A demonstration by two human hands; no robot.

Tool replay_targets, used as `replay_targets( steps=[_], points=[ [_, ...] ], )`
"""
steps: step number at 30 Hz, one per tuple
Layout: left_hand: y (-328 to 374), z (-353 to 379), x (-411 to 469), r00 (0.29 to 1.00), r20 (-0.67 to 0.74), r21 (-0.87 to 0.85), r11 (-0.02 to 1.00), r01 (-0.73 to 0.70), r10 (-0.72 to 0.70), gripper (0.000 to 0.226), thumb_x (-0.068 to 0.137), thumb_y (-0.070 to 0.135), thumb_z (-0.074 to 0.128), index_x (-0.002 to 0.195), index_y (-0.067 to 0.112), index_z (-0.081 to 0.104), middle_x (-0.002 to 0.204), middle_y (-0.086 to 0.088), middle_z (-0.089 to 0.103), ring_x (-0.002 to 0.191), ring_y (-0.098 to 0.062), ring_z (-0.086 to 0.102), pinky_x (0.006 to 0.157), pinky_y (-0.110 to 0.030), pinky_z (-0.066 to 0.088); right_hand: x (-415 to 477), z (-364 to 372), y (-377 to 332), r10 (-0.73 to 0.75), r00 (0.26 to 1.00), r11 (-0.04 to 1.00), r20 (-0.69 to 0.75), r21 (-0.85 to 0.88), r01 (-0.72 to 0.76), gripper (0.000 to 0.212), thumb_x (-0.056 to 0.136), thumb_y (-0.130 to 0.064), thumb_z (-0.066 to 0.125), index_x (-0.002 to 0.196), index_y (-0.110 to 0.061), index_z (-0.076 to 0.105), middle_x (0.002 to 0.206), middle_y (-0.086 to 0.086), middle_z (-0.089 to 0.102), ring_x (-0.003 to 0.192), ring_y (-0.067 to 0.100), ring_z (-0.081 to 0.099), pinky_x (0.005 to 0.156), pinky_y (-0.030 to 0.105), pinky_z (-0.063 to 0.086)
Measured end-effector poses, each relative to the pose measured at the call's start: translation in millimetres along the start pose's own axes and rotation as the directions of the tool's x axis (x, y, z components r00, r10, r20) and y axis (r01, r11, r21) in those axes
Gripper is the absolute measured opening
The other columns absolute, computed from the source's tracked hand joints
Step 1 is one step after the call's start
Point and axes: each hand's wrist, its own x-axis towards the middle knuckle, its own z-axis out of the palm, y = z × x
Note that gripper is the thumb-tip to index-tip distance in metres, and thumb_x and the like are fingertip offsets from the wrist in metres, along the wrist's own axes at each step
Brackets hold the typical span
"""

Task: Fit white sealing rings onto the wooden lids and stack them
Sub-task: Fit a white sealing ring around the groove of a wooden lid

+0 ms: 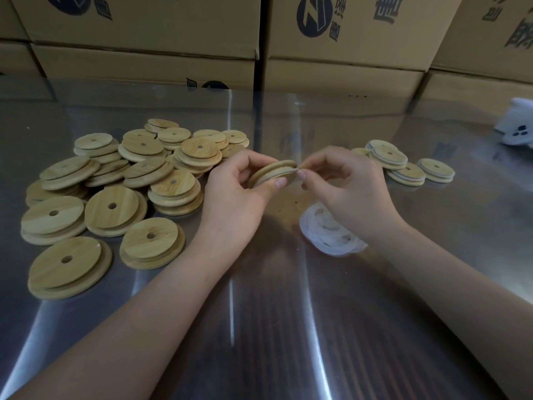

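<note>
One held lid [274, 168]; one held ring [292, 171]

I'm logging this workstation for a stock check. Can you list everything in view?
bare wooden lids: large heap, too overlapped to count, light tan, table left
held wooden lid: one, tan, above table centre
white sealing ring: one, white, partly seated on the held lid's edge
loose sealing rings: small pile, white, table right of centre
ringed lids: about five, tan with white rims, table right
white object: one, far right edge, cannot tell what it is
cardboard boxes: several, brown with dark print, stacked behind
metal table: one, grey, reflective
left hand: grips the held lid
right hand: fingers pinch the ring
</note>
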Motion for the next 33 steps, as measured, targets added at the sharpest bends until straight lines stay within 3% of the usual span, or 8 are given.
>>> replay_targets(
  steps=[7, 10, 15, 26, 33],
  points=[
    [2.2, 0.3, -2.5, 0.999, 0.043, 0.064, 0.998, 0.023, -0.025, 0.026, 0.082, 0.015, 0.076, 0.105, 0.024, 0.070, 0.097, 0.011, 0.071, 0.095, 0.000, 0.065, 0.085, -0.018, 0.053, -1.8, 3.0, -1.1, -0.112, 0.993, 0.993, 0.040, -0.024, 0.113, 0.004, 0.085, -0.003, 0.069, 0.088, -0.005, 0.071, 0.080, 0.002, 0.070, 0.074, 0.014, 0.065, 0.070, 0.031, 0.054],
    [3.0, -0.4, -2.4, 0.998, 0.039, 0.031, 0.998, 0.056, -0.057, 0.021, 0.084, 0.016, 0.074, 0.102, 0.026, 0.072, 0.096, 0.010, 0.072, 0.094, -0.002, 0.066, 0.090, -0.027, 0.054, -1.7, 5.7, -1.9, -0.156, 0.987, 0.987, 0.038, -0.039, 0.158, 0.006, 0.085, -0.001, 0.069, 0.090, -0.003, 0.072, 0.082, 0.002, 0.070, 0.075, 0.015, 0.064, 0.070, 0.030, 0.053],
    [3.4, 0.1, -2.0, 0.996, 0.015, -0.034, 0.996, 0.085, -0.085, 0.017, 0.084, 0.015, 0.074, 0.096, 0.028, 0.073, 0.094, 0.008, 0.073, 0.095, -0.008, 0.067, 0.092, -0.042, 0.055, -2.2, 5.4, -0.2, -0.095, 0.995, 0.995, 0.037, -0.011, 0.095, 0.006, 0.085, -0.003, 0.070, 0.091, -0.004, 0.072, 0.083, 0.002, 0.070, 0.076, 0.015, 0.066, 0.071, 0.031, 0.054],
    [3.9, -1.8, -0.1, 0.999, 0.026, -0.021, 0.999, 0.046, -0.046, 0.023, 0.081, 0.011, 0.076, 0.094, 0.030, 0.073, 0.092, 0.008, 0.074, 0.092, -0.007, 0.068, 0.089, -0.040, 0.056, -1.7, 3.8, -2.2, -0.093, 0.996, 0.996, 0.009, -0.005, 0.093, 0.002, 0.085, -0.004, 0.071, 0.086, -0.003, 0.072, 0.079, 0.003, 0.069, 0.076, 0.016, 0.065, 0.072, 0.033, 0.053],
    [6.3, -2.9, 1.8, 0.999, 0.032, 0.023, 1.000, 0.005, -0.005, 0.026, 0.079, 0.008, 0.077, 0.092, 0.030, 0.072, 0.089, 0.011, 0.074, 0.090, -0.002, 0.067, 0.089, -0.028, 0.054, -0.6, 2.6, -2.1, -0.021, 1.000, 0.999, 0.020, 0.032, 0.020, 0.004, 0.085, -0.004, 0.071, 0.085, -0.008, 0.071, 0.079, 0.003, 0.070, 0.076, 0.018, 0.067, 0.073, 0.040, 0.054]
  ],
)
